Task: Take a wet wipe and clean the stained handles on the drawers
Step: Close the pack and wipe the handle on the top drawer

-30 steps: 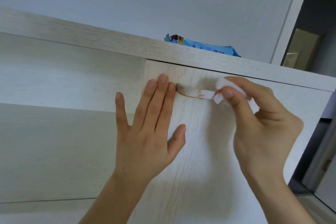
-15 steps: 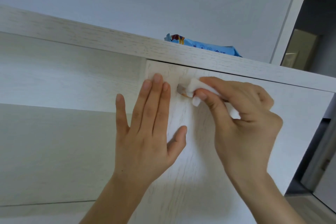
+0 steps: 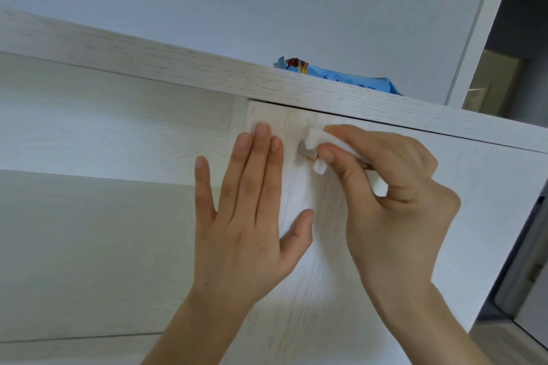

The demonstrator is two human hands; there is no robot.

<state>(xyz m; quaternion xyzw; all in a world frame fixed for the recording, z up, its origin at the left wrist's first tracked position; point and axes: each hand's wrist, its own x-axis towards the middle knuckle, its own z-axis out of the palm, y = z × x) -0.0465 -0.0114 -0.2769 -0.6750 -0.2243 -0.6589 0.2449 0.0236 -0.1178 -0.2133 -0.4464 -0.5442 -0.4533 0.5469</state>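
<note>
A white wood-grain drawer front [image 3: 489,187] fills the right half of the view. My left hand [image 3: 249,216] lies flat against it with straight fingers, just left of the handle. My right hand [image 3: 385,195] pinches a folded white wet wipe [image 3: 318,139] around the handle [image 3: 304,151], near its left end. Only a short metal stub with a brownish stain shows beside the wipe; the remainder of the handle is hidden under my fingers.
A blue wet-wipe pack [image 3: 338,75] lies on the cabinet top [image 3: 148,59], right above the drawer. A plain white panel [image 3: 103,231] spans the left. A white wall rises behind, and a dark doorway gap [image 3: 516,38] opens at the right.
My right hand slid the wipe leftward along the handle, from its right end to its left end, covering the stained part. My left hand stayed flat on the drawer front.
</note>
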